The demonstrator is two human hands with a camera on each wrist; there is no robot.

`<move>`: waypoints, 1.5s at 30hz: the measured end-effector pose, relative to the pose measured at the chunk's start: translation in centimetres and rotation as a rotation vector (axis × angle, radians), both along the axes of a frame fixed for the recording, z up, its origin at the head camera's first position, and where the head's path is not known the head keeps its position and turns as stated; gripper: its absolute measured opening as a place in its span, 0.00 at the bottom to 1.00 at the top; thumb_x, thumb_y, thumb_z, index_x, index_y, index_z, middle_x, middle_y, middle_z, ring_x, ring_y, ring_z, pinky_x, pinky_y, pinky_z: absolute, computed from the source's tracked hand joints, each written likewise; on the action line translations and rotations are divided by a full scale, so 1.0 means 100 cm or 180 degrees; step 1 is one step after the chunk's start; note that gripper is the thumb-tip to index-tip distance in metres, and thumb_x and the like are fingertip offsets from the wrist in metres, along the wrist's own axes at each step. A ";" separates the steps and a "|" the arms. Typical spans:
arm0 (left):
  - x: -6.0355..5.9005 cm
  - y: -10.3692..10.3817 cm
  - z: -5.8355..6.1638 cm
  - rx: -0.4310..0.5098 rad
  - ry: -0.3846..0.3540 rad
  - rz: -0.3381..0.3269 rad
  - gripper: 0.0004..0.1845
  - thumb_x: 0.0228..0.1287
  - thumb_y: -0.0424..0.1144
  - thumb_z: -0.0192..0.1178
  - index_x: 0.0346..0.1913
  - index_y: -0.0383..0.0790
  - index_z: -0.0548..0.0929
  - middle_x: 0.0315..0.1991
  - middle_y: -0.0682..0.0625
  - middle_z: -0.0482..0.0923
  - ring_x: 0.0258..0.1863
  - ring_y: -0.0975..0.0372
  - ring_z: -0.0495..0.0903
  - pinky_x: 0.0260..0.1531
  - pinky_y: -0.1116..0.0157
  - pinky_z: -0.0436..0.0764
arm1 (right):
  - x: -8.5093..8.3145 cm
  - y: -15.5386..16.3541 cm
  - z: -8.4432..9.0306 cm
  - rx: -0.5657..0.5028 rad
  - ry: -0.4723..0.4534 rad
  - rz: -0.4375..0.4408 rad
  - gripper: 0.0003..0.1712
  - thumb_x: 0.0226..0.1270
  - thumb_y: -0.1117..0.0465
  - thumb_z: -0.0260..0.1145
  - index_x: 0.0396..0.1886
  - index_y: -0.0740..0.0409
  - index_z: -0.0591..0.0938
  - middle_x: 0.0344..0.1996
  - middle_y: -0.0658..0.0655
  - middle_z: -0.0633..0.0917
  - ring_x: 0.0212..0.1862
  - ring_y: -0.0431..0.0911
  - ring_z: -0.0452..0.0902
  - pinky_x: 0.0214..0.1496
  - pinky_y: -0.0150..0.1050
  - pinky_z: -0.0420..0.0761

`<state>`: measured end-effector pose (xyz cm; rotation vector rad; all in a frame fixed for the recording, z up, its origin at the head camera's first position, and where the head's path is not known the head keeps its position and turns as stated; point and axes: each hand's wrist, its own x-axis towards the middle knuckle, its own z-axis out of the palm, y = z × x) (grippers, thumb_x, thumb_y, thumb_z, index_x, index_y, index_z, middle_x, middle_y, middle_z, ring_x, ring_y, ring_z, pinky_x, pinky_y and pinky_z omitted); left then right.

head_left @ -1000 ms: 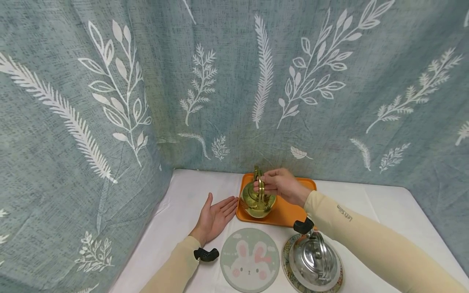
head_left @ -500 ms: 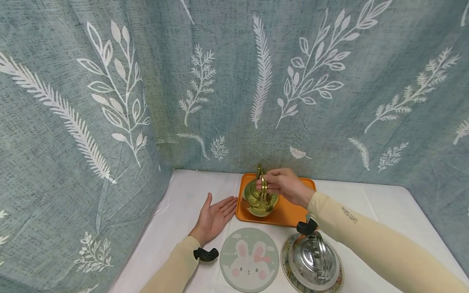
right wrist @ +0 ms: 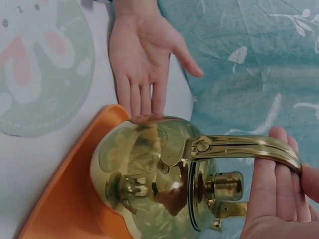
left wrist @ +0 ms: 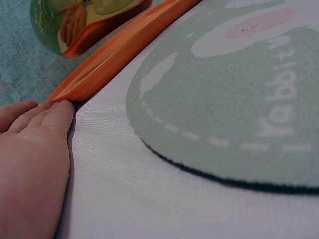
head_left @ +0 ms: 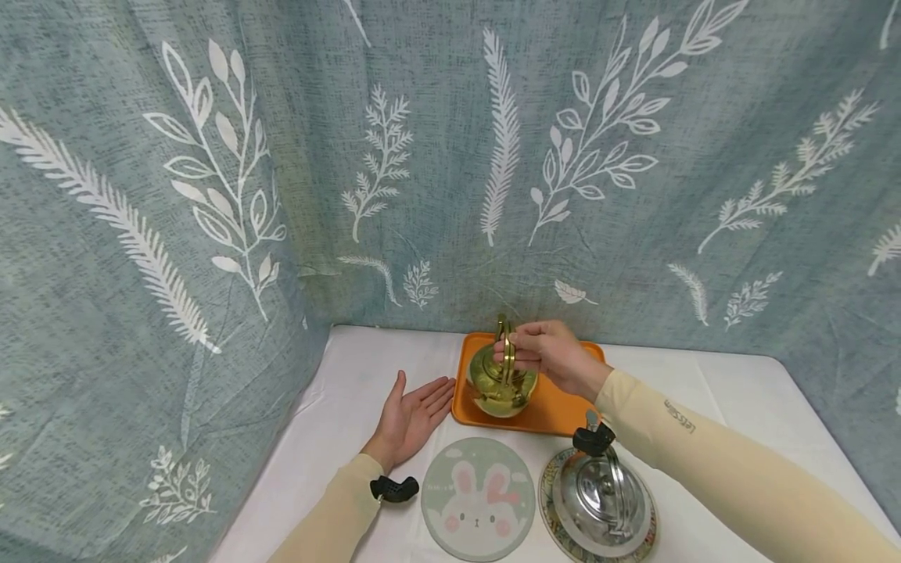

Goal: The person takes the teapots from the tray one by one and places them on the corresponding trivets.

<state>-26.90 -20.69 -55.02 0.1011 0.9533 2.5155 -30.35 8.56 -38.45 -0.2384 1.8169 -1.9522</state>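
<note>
Gripping one brass kettle (head_left: 498,381) by its handle, right hand (head_left: 551,356) over one orange tray (head_left: 556,407).
Left hand (head_left: 411,418) flat, palm up, on desk (head_left: 739,407); two round mats, one steel kettle (head_left: 598,500).

A staged home-style tea corner: leaf-printed teal cloth (head_left: 450,156) hangs behind a white-covered surface (head_left: 704,391). On that surface sit an orange tray (head_left: 556,410) with a brass kettle (head_left: 500,383), a rabbit mat (head_left: 479,496) and a steel kettle (head_left: 598,500) in front of the tray.
</note>
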 end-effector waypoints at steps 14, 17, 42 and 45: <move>-0.001 0.000 0.000 -0.0027 0.0001 0.0014 0.57 0.81 0.75 0.36 0.87 0.27 0.45 0.88 0.35 0.42 0.87 0.47 0.44 0.84 0.55 0.52 | 0.006 0.001 0.006 -0.0123 0.0044 0.0041 0.23 0.88 0.70 0.54 0.74 0.82 0.71 0.59 0.75 0.86 0.50 0.46 0.92 0.60 0.44 0.87; 0.000 0.001 0.001 -0.0026 0.0006 0.0014 0.57 0.81 0.75 0.36 0.87 0.26 0.45 0.88 0.35 0.42 0.87 0.47 0.44 0.84 0.55 0.52 | 0.007 0.002 0.007 -0.0126 0.0045 0.0036 0.23 0.88 0.70 0.54 0.73 0.82 0.72 0.56 0.72 0.88 0.49 0.46 0.92 0.59 0.44 0.88; 0.002 -0.001 0.001 -0.0012 0.0040 -0.0021 0.56 0.82 0.75 0.34 0.87 0.26 0.43 0.88 0.35 0.40 0.87 0.47 0.43 0.85 0.55 0.50 | 0.018 0.000 0.015 -0.0124 0.0138 0.0032 0.21 0.87 0.70 0.55 0.69 0.81 0.75 0.54 0.72 0.89 0.48 0.47 0.92 0.57 0.43 0.89; 0.002 -0.001 0.001 -0.0010 0.0043 -0.0025 0.57 0.82 0.75 0.35 0.87 0.26 0.43 0.88 0.35 0.40 0.87 0.47 0.43 0.85 0.55 0.50 | 0.020 0.000 0.017 -0.0120 0.0133 0.0026 0.21 0.87 0.70 0.55 0.70 0.81 0.75 0.53 0.71 0.89 0.48 0.47 0.92 0.57 0.43 0.89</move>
